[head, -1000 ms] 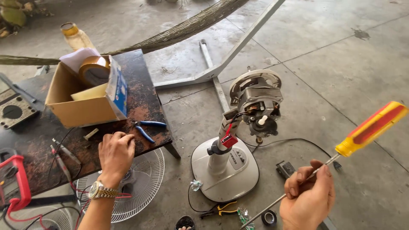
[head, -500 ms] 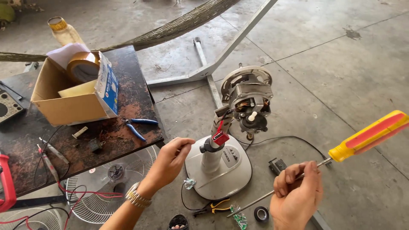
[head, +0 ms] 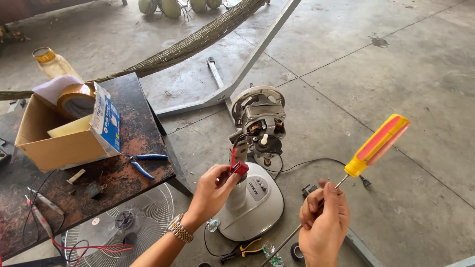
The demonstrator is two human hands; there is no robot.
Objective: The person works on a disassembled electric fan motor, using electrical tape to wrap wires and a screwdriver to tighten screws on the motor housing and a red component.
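Your left hand (head: 212, 192) reaches in from below, wrist bent upward with a metal watch (head: 179, 231) on it, fingers pinching a small red part (head: 240, 168) at the neck of the fan stand. Just above that pinch sits the bare fan motor (head: 259, 121); just beneath it the white round base (head: 252, 205) rests on the floor. Your right hand (head: 324, 222) is held apart from the fan, fingers curled closed around the metal shaft of a screwdriver (head: 377, 145), whose yellow and orange handle points up and away from your grip. Below that hand lie a roll of black tape (head: 297, 252) and yellow-handled pliers (head: 244, 249). Beyond your left wrist stands a dark, rust-stained table (head: 128, 173) carrying a cardboard box (head: 59, 141) and blue-handled pliers (head: 144, 163). A white fan grille (head: 148, 212) lies under it. The floor is grey concrete (head: 396, 74).
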